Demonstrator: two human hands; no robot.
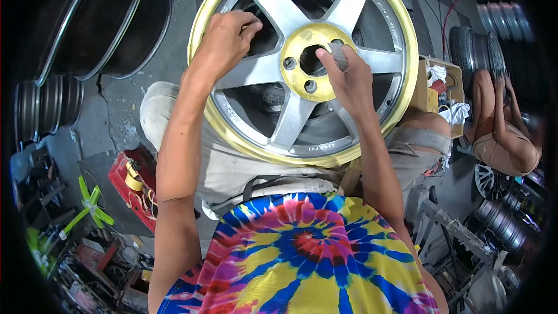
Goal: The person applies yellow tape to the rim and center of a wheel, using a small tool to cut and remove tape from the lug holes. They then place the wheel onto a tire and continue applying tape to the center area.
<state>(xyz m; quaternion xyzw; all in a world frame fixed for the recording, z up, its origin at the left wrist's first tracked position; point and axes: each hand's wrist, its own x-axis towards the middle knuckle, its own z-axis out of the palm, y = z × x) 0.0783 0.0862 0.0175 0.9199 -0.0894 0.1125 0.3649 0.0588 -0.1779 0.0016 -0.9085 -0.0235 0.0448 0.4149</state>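
**Wheel on lap, both hands at its face**

Left edge: dark rims (110, 20) are leaning against each other on cracked grey concrete floor (116, 116); more rims (46, 107) are standing stacked below them. Lower left, a green plastic fan (90, 203) and a red tray (136, 183) with a tape roll are lying among clutter.

Centre: a silver six-spoke wheel (273, 61) with yellow masking on lip and hub is resting tilted on the person's lap. Left hand (226, 38) is curling over a spoke at the upper left, fingers bent, gripping the spoke edge. Right hand (346, 72) is sitting at the hub, pinching a small grey piece (339, 53), probably abrasive; can't tell for sure.

Right: a cardboard box (427, 84) with rags is sitting just beside the wheel. Another person (500, 128) is crouching near more rims (485, 46). Metal frames (459, 238) are lying lower right.
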